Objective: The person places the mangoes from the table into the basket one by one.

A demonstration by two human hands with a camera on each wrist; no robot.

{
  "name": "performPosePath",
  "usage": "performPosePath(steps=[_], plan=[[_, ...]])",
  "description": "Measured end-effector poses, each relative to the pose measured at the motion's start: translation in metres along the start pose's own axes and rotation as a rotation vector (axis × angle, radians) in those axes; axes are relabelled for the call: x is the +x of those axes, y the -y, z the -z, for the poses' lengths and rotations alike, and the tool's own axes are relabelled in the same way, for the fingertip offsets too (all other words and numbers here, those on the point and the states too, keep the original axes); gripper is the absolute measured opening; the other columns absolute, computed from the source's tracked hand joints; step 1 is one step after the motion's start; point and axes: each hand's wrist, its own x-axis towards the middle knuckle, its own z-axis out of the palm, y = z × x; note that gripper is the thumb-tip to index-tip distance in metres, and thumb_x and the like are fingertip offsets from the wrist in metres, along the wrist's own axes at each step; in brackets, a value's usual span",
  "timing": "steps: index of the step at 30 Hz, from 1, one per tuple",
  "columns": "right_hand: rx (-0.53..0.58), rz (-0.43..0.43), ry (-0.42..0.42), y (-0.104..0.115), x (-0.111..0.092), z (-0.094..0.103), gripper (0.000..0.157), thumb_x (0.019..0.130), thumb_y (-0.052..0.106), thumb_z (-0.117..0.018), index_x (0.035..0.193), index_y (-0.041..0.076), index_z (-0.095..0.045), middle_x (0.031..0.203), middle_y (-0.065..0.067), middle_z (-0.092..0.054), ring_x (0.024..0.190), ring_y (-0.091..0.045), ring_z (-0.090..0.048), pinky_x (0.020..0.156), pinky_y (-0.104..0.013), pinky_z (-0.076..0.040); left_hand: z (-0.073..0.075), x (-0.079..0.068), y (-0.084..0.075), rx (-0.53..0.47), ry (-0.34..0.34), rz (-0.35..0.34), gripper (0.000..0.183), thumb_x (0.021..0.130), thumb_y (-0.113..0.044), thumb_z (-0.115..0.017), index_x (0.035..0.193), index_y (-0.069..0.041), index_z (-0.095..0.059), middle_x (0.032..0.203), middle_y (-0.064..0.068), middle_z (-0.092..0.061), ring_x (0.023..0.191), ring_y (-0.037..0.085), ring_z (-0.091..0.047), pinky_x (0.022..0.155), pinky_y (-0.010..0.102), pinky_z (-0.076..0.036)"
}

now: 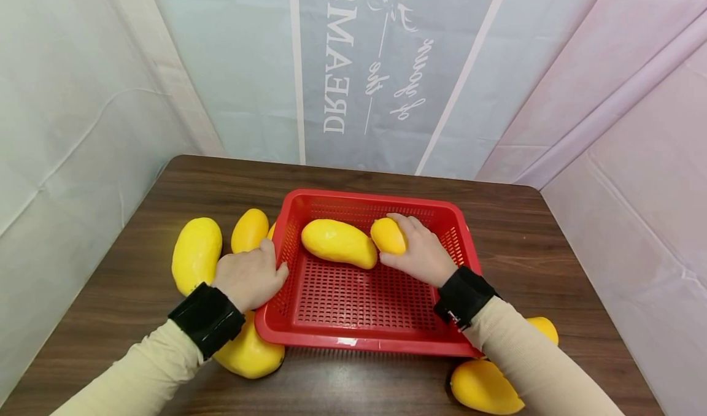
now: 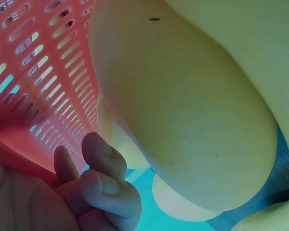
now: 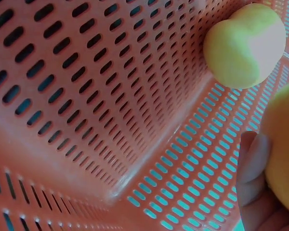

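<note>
A red plastic basket [image 1: 364, 342] with slotted walls stands on the table. My left hand [image 1: 251, 278] grips its left rim; the left wrist view shows the curled fingers [image 2: 111, 187] outside the slotted wall. Inside the basket, my right hand [image 1: 422, 253] holds a small orange-yellow mango [image 1: 388, 236], which also shows at the right edge of the right wrist view. A larger yellow mango [image 1: 339, 243] lies on the basket floor, left of the held one. Close beside my left hand a big yellow mango [image 2: 183, 110] fills much of the left wrist view.
Left of the basket lie a large yellow mango [image 1: 197, 253], a smaller one [image 1: 250, 230] and another [image 1: 251, 351] under my left wrist. Near my right forearm are two more, one in front [image 1: 486, 386] and one partly hidden [image 1: 544, 329]. Behind the brown table [image 1: 237, 177] hangs a printed curtain [image 1: 364, 146].
</note>
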Motion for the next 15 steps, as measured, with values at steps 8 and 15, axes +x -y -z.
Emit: performPosePath(steps=[8,15], plan=[[-0.018,-0.061,0.044,-0.005,0.010,-0.004,0.083,0.079,0.038,-0.075,0.149,0.007,-0.044,0.130,-0.019,-0.055,0.098,-0.032,-0.057,0.088,-0.051,-0.052,0.001,0.000,0.000,-0.010,0.007,0.008,0.035,0.094,-0.037,-0.050,0.097,-0.003,-0.045,0.060,0.008,-0.053,0.045,0.023,-0.050,0.049,0.036,-0.046],[-0.030,-0.086,0.070,-0.008,0.018,-0.011,0.086,0.078,0.040,-0.075,0.150,0.007,-0.042,0.133,-0.020,-0.053,0.097,-0.032,-0.058,0.088,-0.049,-0.052,0.001,0.000,-0.001,-0.007,0.003,0.007,0.035,0.094,-0.037,-0.049,0.096,-0.002,-0.046,0.060,0.008,-0.053,0.045,0.023,-0.050,0.049,0.036,-0.046]])
